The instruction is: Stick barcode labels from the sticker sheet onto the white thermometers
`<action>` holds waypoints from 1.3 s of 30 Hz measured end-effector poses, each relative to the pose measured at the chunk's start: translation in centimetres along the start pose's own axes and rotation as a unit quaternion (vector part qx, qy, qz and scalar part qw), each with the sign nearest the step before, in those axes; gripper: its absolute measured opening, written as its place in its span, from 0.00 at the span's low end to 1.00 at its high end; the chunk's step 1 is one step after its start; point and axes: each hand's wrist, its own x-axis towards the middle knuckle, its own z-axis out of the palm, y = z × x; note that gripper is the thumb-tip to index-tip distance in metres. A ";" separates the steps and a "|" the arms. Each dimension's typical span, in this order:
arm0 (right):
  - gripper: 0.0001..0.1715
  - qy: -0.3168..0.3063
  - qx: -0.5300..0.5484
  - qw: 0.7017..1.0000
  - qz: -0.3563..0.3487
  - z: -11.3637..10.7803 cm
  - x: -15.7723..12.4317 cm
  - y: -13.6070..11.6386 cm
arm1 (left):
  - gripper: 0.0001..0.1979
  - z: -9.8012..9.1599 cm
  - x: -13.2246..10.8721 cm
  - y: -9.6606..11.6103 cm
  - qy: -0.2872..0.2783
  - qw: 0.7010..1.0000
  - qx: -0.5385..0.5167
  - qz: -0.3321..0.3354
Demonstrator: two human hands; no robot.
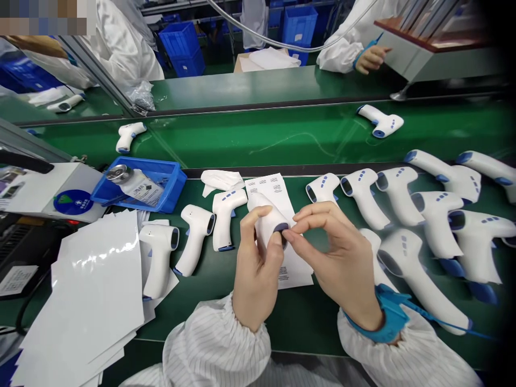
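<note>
My left hand [256, 269] is wrapped round a white infrared thermometer [266, 217], its dark oval display end turned toward me. At the rim of that display, my right hand [338, 252] pinches thumb and forefinger together; whatever is between the fingertips is too small to make out. Beneath the held thermometer lies a white sheet [297, 271] with small printed blocks, partly covered by my hands. Left of my hands lie several similar thermometers, the closest a white thermometer [226, 215]. More of them lie to the right, among them a large white thermometer [415, 269] beside my right wrist.
A stack of glossy white sheets [97, 269] lies at the left. Behind it stands a blue tray [171, 188] holding a metal-capped bottle [141, 185]. Across the back runs a green conveyor belt [242, 134] carrying thermometers. Beyond it shows a co-worker's hand [371, 58].
</note>
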 end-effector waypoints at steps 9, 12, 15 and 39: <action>0.09 -0.017 0.008 1.000 -0.005 -0.1 0.1 0.3 | 0.12 -0.1 0.2 0.0 0.023 0.999 0.021 0.037; 0.08 -0.015 -0.005 1.000 -0.010 0.0 0.0 0.0 | 0.13 0.0 0.2 -0.2 0.027 0.998 0.022 0.053; 0.09 -0.028 0.003 0.999 -0.015 0.2 -0.1 -0.1 | 0.14 0.1 0.2 -0.4 0.034 0.996 0.031 0.073; 0.10 -0.137 0.141 0.959 0.206 -0.9 0.2 -0.1 | 0.19 -0.8 1.2 0.8 -0.060 0.971 -0.145 -0.181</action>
